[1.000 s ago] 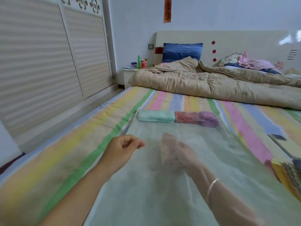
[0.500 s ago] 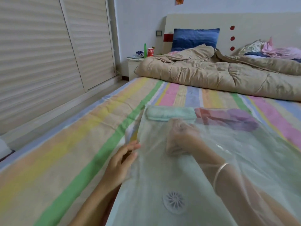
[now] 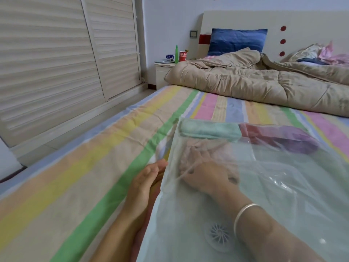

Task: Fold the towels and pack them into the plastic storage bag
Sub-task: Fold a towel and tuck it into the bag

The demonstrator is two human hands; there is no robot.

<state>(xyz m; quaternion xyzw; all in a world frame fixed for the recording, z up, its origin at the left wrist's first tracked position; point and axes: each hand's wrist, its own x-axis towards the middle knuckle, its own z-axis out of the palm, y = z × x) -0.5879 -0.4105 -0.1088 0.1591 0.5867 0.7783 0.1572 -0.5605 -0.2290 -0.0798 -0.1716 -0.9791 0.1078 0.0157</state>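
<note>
The clear plastic storage bag (image 3: 283,186) lies flat on the striped bed, with a round valve (image 3: 217,235) near me. At its far end sit a rolled mint green towel (image 3: 209,129) and a red and purple towel (image 3: 279,137). My right hand (image 3: 205,174), reaching deep inside the bag, holds a pale pink folded towel (image 3: 217,150) just short of the green one. My left hand (image 3: 149,178) lies outside, fingers straight, against the bag's left edge and partly under it.
The striped sheet (image 3: 94,186) covers the bed, whose left edge drops to the floor beside a slatted wardrobe (image 3: 56,63). A beige quilt (image 3: 245,84) is bunched across the head of the bed, with a blue pillow (image 3: 236,40) behind it.
My right hand has pushed the pink towel further into the bag, toward the green towel. My left hand has opened and dropped to the bag's left edge.
</note>
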